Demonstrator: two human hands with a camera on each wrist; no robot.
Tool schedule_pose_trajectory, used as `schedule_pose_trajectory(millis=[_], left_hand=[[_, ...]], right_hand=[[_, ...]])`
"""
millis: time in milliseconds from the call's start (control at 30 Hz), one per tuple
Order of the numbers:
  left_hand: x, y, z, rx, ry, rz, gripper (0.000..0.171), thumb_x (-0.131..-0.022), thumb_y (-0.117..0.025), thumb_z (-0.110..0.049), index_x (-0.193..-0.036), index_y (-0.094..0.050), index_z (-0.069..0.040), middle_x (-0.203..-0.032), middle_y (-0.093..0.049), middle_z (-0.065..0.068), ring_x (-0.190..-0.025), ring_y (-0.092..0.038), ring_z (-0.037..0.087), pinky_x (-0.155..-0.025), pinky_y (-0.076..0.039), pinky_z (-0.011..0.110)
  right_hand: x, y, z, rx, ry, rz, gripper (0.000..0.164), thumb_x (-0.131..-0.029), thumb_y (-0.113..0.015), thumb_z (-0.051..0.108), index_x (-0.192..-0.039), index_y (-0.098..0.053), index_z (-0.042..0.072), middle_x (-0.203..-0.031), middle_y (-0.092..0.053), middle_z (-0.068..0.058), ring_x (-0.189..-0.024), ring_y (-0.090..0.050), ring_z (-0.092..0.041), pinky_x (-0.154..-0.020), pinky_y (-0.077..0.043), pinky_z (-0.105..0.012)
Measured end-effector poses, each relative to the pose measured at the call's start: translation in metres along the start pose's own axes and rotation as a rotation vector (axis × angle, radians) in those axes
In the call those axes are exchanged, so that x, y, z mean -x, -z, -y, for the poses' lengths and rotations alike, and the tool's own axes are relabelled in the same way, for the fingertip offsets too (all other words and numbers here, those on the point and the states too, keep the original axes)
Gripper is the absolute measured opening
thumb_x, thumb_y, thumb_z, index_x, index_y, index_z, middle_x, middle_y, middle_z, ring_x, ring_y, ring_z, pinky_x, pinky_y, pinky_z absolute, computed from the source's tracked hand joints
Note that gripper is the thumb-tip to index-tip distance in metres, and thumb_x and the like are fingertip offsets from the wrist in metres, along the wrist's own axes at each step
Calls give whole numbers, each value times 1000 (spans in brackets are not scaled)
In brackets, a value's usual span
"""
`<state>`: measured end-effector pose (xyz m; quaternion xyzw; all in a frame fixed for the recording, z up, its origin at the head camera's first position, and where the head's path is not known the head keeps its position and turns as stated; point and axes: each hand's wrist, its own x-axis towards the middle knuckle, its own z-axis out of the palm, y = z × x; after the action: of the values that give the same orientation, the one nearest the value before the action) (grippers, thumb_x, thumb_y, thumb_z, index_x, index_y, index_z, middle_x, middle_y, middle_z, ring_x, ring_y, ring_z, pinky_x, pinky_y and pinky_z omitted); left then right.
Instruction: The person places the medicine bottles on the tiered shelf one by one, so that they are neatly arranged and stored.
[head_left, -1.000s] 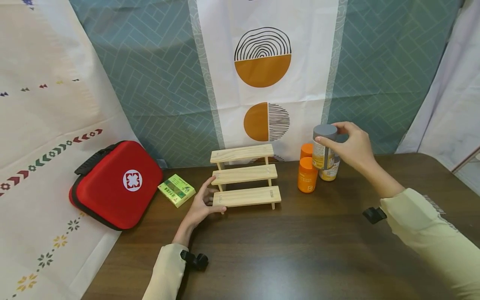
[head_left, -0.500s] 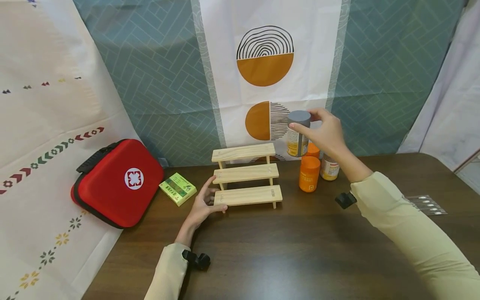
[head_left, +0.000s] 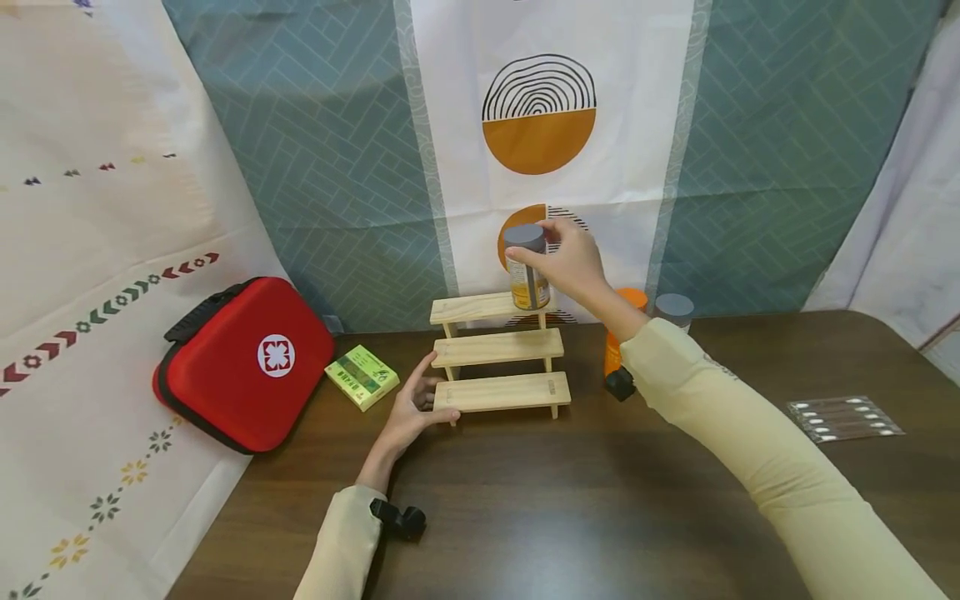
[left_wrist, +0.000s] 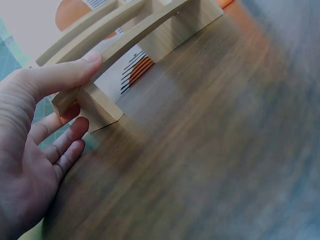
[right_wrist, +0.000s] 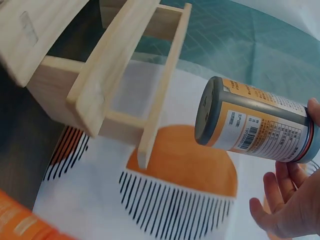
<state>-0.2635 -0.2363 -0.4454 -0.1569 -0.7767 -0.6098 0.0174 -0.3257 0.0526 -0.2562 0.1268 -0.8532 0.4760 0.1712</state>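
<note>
A three-tier wooden display rack [head_left: 498, 392] stands on the table. My left hand [head_left: 408, 412] grips its left end, thumb on the lowest board's front edge, as the left wrist view also shows with the hand [left_wrist: 37, 130]. My right hand [head_left: 577, 262] holds a grey-lidded supplement jar [head_left: 529, 283] by its lid end, upright above the right part of the top board. From the right wrist view, a gap separates the jar's base [right_wrist: 205, 112] from the top board [right_wrist: 165, 85]. The printed label [right_wrist: 260, 125] of the jar faces that camera.
Right of the rack, an orange jar [head_left: 612, 357] and a second grey-lidded jar [head_left: 675, 307] are partly hidden by my right sleeve. A packet of cotton swabs [head_left: 846, 418] lies farther right. To the left are a yellow-green box [head_left: 362, 377] and a red first-aid case [head_left: 247, 367].
My right hand has carried the grey-lidded jar left, from beside the orange jars to above the rack's top board. The left hand has kept its grip on the rack.
</note>
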Motion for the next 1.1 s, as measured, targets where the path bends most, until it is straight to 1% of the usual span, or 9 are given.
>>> schedule_pose_trajectory(millis=[100,200,433,533,633,733,867,1033,1100], left_hand=[[1,1,1,-4,-10,-2,102,-77,-78,5,-157,-21,-24,-126,-55,29,-87,-64,9,-79,-51,26],[1,0,1,-14,-14,-1,102,-76,-78,5,-156,-22,-24,-125,-56,29,-87,-63,10,-81,-50,26],[2,1,0,-14,-6,-8,102,-76,-78,5,-156,-22,-22,-124,-57,29,-87,-64,12,-79,-51,27],[2,0,-1,-7,-6,-15,102,-76,-78,6,-156,-23,-23,-124,-57,29,-88,-64,11,-81,-51,27],[1,-1,-1,1,-4,-18,102,-76,-78,6,-156,-23,-24,-124,-58,28,-88,-64,10,-81,-51,26],[1,-1,0,5,3,-15,102,-76,-78,6,-156,-24,-27,-124,-58,27,-87,-65,10,-79,-51,25],[1,-1,1,-2,-2,-5,101,-76,-79,4,-155,-24,-28,-124,-57,27,-87,-65,10,-79,-52,26],[1,-1,2,-1,-1,-4,101,-77,-78,4,-156,-23,-28,-125,-56,28,-87,-65,11,-78,-52,26],[1,0,3,5,-19,-5,100,-77,-79,0,-156,-23,-28,-123,-58,25,-86,-65,10,-77,-52,26]], right_hand=[[-9,-16,6,28,11,26,64,-82,-75,45,-130,-57,5,-121,-60,-13,-109,-54,-27,-90,-46,-42],[-17,-29,11,54,20,51,66,-83,-75,45,-132,-57,5,-125,-60,-12,-111,-55,-26,-92,-48,-41],[-24,-59,25,15,-19,135,64,-83,-74,46,-132,-57,7,-122,-60,-10,-106,-52,-23,-90,-47,-39],[-26,-71,27,4,-26,149,62,-84,-74,45,-131,-57,7,-121,-59,-9,-104,-50,-22,-91,-46,-37],[-25,-81,27,-10,-26,151,60,-84,-74,44,-128,-58,7,-121,-61,-10,-104,-53,-23,-92,-47,-37],[-24,-88,25,-38,-37,150,60,-84,-74,44,-128,-58,6,-121,-62,-9,-105,-55,-24,-93,-49,-38],[-23,-94,21,-77,-49,147,62,-85,-73,44,-131,-55,6,-125,-61,-10,-112,-56,-25,-98,-48,-39],[-23,-97,18,-98,-30,141,65,-85,-73,43,-135,-53,6,-130,-60,-11,-119,-56,-26,-102,-46,-41],[-23,-98,18,-96,-17,145,65,-86,-73,42,-136,-52,6,-130,-60,-11,-120,-56,-27,-103,-46,-41]])
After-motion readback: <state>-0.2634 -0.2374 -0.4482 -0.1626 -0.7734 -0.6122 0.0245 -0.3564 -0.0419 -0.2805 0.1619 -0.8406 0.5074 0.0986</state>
